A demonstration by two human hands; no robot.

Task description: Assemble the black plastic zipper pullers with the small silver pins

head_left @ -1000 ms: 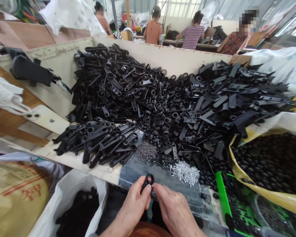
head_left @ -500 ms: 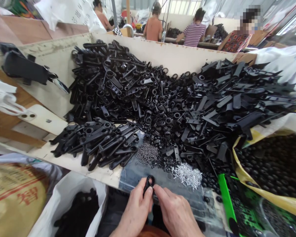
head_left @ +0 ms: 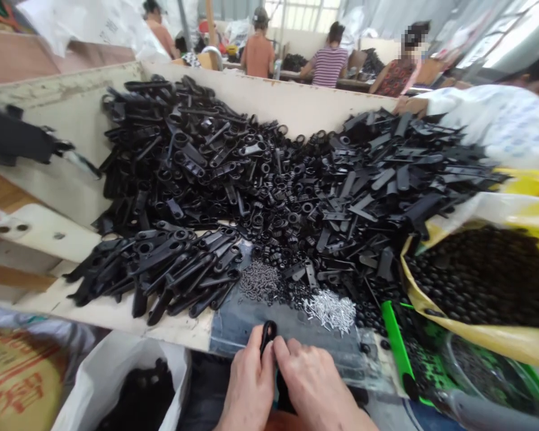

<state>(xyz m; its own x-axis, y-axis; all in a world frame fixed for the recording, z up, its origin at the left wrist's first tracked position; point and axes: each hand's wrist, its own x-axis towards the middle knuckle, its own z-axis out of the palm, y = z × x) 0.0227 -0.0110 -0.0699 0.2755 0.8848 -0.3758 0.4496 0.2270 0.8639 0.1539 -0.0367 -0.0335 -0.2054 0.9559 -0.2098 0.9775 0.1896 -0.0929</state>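
Note:
Between my hands, above the front edge of the work surface, is a small black plastic handle-like part (head_left: 268, 329) with a ring at its top end. My left hand (head_left: 250, 377) is closed around it, the thumb along its near side. Pressed against it from the right is my right hand (head_left: 312, 377), its fingers curled and closed; the part's lower end is hidden behind them. Just beyond, on the dark mat (head_left: 238, 323), lie a heap of shiny silver pins (head_left: 330, 309) and a heap of small dull grey metal pieces (head_left: 259, 279).
Ring-ended black handles (head_left: 175, 263) lie stacked at left, below a large mixed black pile (head_left: 184, 143). Flat black pieces (head_left: 386, 161) are heaped at right. A yellow-edged bag (head_left: 415, 287) and green tray (head_left: 395, 341) flank the right; a white bag (head_left: 94, 371) stands lower left. Several people sit beyond.
The view has turned slightly to the right. My right hand has come in closer over the part, covering more of it, and the ring now shows more edge-on.

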